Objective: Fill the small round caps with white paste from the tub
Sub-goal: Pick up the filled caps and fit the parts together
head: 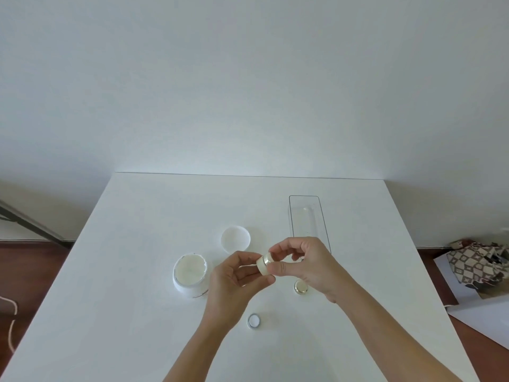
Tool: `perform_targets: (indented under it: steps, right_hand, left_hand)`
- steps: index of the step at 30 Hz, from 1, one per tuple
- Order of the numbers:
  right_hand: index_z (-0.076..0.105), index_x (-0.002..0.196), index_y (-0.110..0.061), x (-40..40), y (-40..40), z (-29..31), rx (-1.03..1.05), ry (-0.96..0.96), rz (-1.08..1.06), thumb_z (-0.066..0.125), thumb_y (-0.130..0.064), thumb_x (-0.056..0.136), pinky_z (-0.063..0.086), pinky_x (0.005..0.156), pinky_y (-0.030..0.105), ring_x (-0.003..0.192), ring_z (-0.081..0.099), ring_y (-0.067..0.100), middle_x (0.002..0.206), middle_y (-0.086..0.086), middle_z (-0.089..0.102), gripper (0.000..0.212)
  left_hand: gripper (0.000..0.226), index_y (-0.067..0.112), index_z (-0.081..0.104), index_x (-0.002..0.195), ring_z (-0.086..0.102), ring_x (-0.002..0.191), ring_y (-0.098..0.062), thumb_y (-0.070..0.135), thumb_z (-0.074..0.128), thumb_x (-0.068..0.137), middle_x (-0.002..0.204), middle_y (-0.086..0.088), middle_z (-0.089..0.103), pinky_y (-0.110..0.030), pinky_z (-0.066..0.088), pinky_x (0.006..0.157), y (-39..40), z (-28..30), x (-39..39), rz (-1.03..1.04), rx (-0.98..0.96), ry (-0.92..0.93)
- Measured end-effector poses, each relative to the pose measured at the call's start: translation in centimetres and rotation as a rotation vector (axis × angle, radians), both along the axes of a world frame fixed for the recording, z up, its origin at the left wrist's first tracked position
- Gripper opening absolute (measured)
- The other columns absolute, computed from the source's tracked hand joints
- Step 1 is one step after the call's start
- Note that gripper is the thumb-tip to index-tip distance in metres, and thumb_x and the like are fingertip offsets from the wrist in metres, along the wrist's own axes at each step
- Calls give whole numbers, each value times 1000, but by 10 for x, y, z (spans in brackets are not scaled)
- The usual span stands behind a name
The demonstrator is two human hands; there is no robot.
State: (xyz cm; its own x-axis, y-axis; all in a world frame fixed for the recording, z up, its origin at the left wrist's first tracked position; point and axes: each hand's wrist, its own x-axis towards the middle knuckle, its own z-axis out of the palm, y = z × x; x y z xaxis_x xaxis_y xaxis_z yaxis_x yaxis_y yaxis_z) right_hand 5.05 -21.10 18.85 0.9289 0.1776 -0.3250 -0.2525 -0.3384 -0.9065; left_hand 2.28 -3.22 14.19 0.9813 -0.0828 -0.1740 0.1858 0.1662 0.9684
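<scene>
Two bare hands meet above the middle of the white table (137,271), both pinching one small round jar (265,262) with a gold band. Left hand (234,279) holds the cream-coloured end between thumb and fingertips, fingers curled close around it; right hand (305,264) grips the other end with thumb and forefinger, remaining fingers bent over the top. Jar is tilted on its side, lifted off the table, held between the two hands. Open white tub (190,274) of paste stands upright just left of the left hand, paste surface visible inside, rim ragged at the far edge. Tub lid (235,239) lies behind it, hollow side up, apart from the tub. Second small gold-rimmed cap (300,286) sits on the table under the right hand's heel, partly hidden by it; contents look pale, cannot tell if filled. Third small round cap (253,320), silver-rimmed, lies flat between the forearms, near the front, clear of both arms. Clear rectangular tray (296,201) lies lengthwise behind the right hand, its near end covered by the fingers. Patterned bag (473,264) sits on the floor to the right of the table, well apart.
</scene>
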Motion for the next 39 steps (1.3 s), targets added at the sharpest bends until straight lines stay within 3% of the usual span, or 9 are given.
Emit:
perform_targets:
  steps: [3, 6, 8, 12, 15, 20, 29, 36, 39]
  right_hand:
    - [72, 77, -26, 1, 3, 1, -72, -88, -12, 84, -56, 53, 37, 64, 5, 65, 51, -8, 69, -18, 67, 40]
    - [72, 85, -35, 2, 1, 2, -155, -116, 19, 75, -68, 56, 39, 65, 8, 68, 49, -6, 72, -21, 66, 45]
    - [70, 95, -42, 3, -2, 4, -183, -107, 71, 77, -60, 66, 40, 70, 15, 73, 48, -3, 80, -20, 68, 35]
    - [71, 95, -41, 5, -6, 11, -166, -117, 188, 79, -41, 73, 40, 68, 20, 76, 52, -3, 87, -17, 71, 23]
    - [71, 98, -37, 7, -8, 17, -89, -118, 271, 76, -27, 77, 51, 75, 27, 79, 60, 5, 90, -12, 71, 24]
    - [70, 103, -32, 9, -10, 21, -61, -173, 348, 73, -11, 79, 53, 87, 31, 90, 65, 14, 99, -7, 70, 32]
    - [67, 106, -29, 8, -9, 29, -99, -256, 428, 68, -8, 83, 51, 94, 34, 99, 64, 15, 103, -10, 66, 31]
    - [65, 102, -40, 6, -10, 24, -170, -257, 402, 70, -21, 85, 53, 82, 27, 85, 62, 6, 90, -14, 66, 26]
    - [66, 97, -39, 5, -8, 21, -178, -246, 379, 70, -29, 85, 54, 81, 34, 79, 61, 6, 84, -11, 66, 16]
  left_hand:
    - [35, 22, 72, 88, 77, 87, -25, -8, 83, 73, 88, -6, 79, -25, 59, 74, 0, 1, 0, -6, -7, 1]
    - [34, 20, 72, 88, 77, 88, -26, -9, 82, 73, 90, -8, 79, -25, 59, 74, 1, 3, 0, -1, -30, 3]
    - [32, 15, 71, 91, 77, 88, -27, -9, 82, 72, 92, -8, 79, -25, 59, 74, 1, 4, 1, 0, -35, 2]
    - [31, 6, 69, 96, 77, 85, -25, -10, 82, 73, 89, -5, 78, -24, 58, 73, 1, 4, 1, -6, -30, 21]
    - [28, 6, 71, 95, 77, 84, -24, -8, 81, 74, 92, -7, 79, -23, 57, 73, 1, 5, 0, -12, -58, 31]
    - [27, 7, 73, 96, 76, 92, -29, 2, 85, 72, 99, -14, 78, -23, 57, 77, 4, 6, -2, -42, -142, 76]
    - [32, 11, 76, 98, 74, 98, -33, 22, 85, 68, 102, -19, 76, -29, 57, 81, 7, 7, -4, -119, -270, 165]
    - [34, 7, 75, 96, 74, 95, -34, 13, 88, 65, 101, -20, 76, -29, 57, 80, 11, 12, -2, -107, -146, 106]
    - [30, 9, 75, 93, 75, 90, -30, 2, 87, 67, 98, -18, 77, -26, 57, 77, 11, 14, -1, -99, -111, 83]
